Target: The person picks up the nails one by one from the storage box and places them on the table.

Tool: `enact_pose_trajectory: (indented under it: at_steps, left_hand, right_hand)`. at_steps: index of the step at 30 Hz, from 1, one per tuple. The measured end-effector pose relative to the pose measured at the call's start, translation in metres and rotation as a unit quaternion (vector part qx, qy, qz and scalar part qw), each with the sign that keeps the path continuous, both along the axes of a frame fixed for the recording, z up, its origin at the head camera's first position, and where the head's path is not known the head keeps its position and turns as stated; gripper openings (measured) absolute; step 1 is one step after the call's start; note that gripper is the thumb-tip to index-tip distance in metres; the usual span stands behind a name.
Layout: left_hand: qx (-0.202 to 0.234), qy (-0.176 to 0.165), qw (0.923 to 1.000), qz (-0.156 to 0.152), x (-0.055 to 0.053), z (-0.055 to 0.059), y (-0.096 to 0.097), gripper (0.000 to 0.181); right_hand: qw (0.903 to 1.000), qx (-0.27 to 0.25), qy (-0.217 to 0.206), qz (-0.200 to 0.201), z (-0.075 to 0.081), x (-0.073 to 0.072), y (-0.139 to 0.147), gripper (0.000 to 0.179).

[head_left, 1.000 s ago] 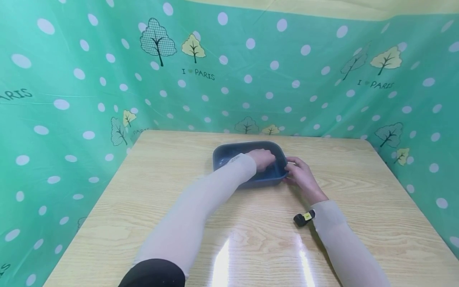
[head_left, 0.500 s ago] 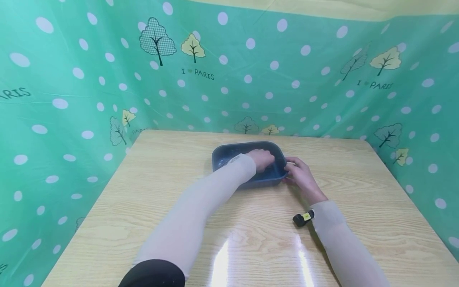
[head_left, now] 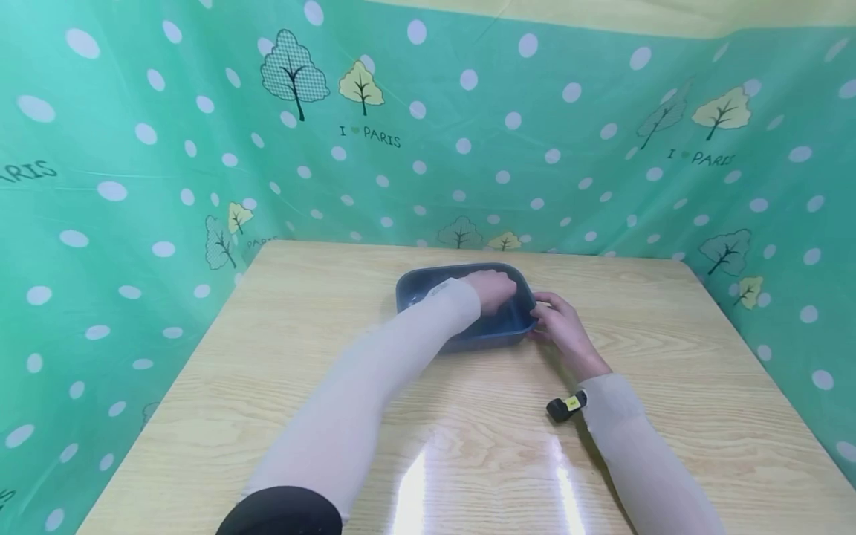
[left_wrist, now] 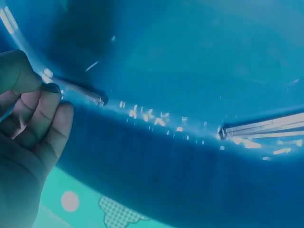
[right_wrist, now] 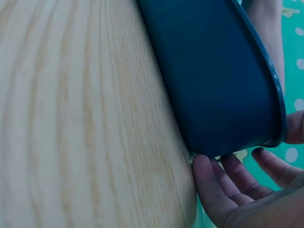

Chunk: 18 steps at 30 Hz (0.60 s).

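Observation:
A dark blue rectangular basin stands on the wooden table. My left hand reaches down inside it. In the left wrist view its curled fingers and thumb come together at the end of a thin dark metal rod, by the edge of the basin's floor. Farther right in the basin lies another shiny, ridged metal piece. My right hand grips the basin's right end, with the thumb at the rim and fingers against the outer wall, as the right wrist view shows.
Pale wood tabletop surrounds the basin. A green dotted curtain hangs behind and along both sides. A small black camera sits at my right wrist.
My left hand has risen slightly and shifted a little within the basin, away from me. The right hand and the basin stay in place.

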<state>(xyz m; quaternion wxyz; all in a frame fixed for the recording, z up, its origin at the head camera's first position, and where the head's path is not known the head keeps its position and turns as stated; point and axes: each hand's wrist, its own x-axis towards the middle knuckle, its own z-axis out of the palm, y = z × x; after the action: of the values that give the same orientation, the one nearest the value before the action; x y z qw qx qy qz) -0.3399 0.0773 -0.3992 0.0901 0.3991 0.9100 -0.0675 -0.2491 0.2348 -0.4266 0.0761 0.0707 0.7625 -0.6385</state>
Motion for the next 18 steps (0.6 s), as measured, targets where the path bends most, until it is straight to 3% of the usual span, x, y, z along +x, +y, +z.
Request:
enact_pose_trajectory:
  at_steps: [4,9,18]
  left_hand:
    - [0.009,0.003,0.9999,-0.005,0.0,0.009,-0.005,0.023]
    - [0.045,-0.02,0.9987,-0.015,0.003,0.025,-0.014,0.025]
    - [0.079,-0.03,0.9956,-0.041,0.013,0.048,-0.03,0.01]
  right_hand:
    - [1.0,0.004,0.005,0.0,-0.002,0.0,0.0,0.048]
    - [0.9999,0.016,0.002,-0.003,-0.003,-0.001,0.001,0.05]
    - [0.9999,0.007,-0.003,-0.008,-0.003,-0.002,0.002,0.05]
